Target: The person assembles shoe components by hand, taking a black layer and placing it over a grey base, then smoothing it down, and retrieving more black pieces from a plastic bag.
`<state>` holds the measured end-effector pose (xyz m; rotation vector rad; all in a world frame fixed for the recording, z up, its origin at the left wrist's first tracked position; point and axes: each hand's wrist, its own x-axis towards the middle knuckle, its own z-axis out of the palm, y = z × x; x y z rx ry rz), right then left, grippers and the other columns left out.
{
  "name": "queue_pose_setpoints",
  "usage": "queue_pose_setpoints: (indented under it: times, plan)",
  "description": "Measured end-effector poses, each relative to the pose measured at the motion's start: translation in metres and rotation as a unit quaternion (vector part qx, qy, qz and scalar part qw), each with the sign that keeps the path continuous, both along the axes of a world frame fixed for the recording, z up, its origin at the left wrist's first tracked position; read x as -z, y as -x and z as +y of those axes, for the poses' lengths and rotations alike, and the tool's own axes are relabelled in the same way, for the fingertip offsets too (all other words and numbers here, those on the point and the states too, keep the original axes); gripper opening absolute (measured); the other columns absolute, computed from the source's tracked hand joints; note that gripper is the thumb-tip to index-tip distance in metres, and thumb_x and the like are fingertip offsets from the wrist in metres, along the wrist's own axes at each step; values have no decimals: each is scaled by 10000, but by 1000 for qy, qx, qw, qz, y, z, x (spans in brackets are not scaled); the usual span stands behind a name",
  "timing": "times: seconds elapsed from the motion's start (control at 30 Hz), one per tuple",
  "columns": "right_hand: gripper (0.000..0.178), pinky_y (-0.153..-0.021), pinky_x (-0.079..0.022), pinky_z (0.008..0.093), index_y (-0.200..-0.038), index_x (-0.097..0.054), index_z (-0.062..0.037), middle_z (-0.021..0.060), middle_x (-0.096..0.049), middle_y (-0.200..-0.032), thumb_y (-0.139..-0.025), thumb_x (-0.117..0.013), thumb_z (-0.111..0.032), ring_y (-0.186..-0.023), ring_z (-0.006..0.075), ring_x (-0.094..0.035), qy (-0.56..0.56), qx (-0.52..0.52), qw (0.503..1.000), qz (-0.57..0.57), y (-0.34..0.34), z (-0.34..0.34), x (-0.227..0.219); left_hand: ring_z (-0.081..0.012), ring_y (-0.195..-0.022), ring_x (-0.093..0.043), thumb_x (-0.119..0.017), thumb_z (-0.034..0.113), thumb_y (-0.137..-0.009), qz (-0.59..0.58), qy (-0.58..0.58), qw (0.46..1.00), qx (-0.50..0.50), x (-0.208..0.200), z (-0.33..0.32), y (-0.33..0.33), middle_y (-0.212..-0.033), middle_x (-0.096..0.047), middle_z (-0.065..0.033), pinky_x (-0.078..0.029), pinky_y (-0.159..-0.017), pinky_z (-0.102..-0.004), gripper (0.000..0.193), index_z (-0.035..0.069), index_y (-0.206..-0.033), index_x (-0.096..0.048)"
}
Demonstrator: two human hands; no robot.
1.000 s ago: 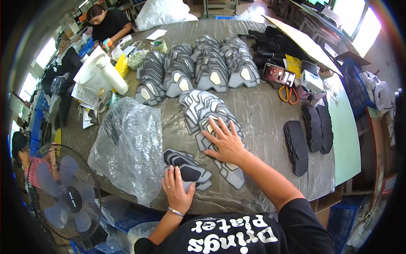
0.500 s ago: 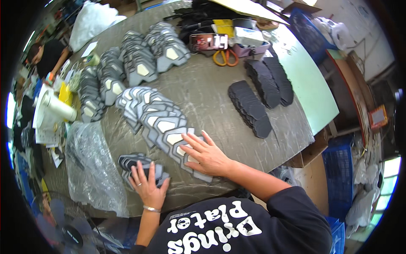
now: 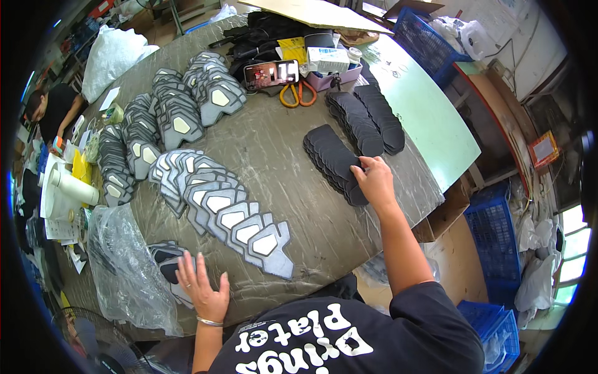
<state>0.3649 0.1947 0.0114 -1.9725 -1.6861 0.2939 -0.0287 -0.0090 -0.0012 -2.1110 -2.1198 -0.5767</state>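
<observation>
My left hand (image 3: 202, 288) lies flat with fingers spread on a small pile of grey and black shoe-upper pieces (image 3: 166, 258) at the near table edge. A long fanned row of grey pieces with white hexagon panels (image 3: 225, 215) runs across the table in front of me. My right hand (image 3: 374, 179) reaches out to the right and pinches the near end of a fanned stack of black insole-shaped pieces (image 3: 333, 159). A second black stack (image 3: 367, 118) lies just beyond it.
More grey pieces (image 3: 180, 118) are fanned at the far left. A clear plastic bag (image 3: 124, 274) sits beside my left hand. Orange scissors (image 3: 298, 95), a phone (image 3: 271, 73) and boxes lie at the back. A green board (image 3: 423, 118) borders the right. Another person (image 3: 53, 109) works far left.
My right hand left the grey row and reached right to the black insole stack. The left hand stayed on the small pile. The view swung right.
</observation>
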Motion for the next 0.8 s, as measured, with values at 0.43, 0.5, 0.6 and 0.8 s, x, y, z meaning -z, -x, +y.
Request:
queue_pose_setpoints:
  times: [0.43,0.5,0.6,0.8]
  plan:
    - [52,-822,-508,378,-883,-604,7,213,-565,-1194,-867,-646,-20,-960,348,-625,-238,-38,965,105,22,-12,27,-390,-1370,-368,-711,207,-801,-145,13,966,215,-3,49,-79,-1471,-409,-211,-289,-1115,-489,638,20,-1368,-487]
    - [54,-931,-468,404,-887,-601,11,216,-557,-1223,-854,-643,3,-1058,371,-585,-262,-74,961,50,36,-22,26,-389,-1350,-396,-724,212,-788,-150,29,954,256,-7,58,-89,-1454,-432,-202,-306,-1106,-480,652,7,-1360,-489]
    - [98,-1002,-429,419,-905,-604,2,200,-547,-1243,-823,-657,15,-1156,389,-532,-247,-179,951,57,57,-40,21,-366,-1354,-399,-716,210,-795,-161,37,942,292,-19,81,-104,-1447,-443,-191,-311,-1101,-474,644,10,-1364,-489]
    - [51,-796,-494,295,-943,-593,-40,51,-620,-965,-924,-632,-66,-870,154,-600,-82,-72,911,397,64,-83,10,-340,-1249,-487,-751,209,-771,-152,26,960,235,-26,89,-86,-1366,-512,-163,-373,-1050,-433,636,13,-1331,-523]
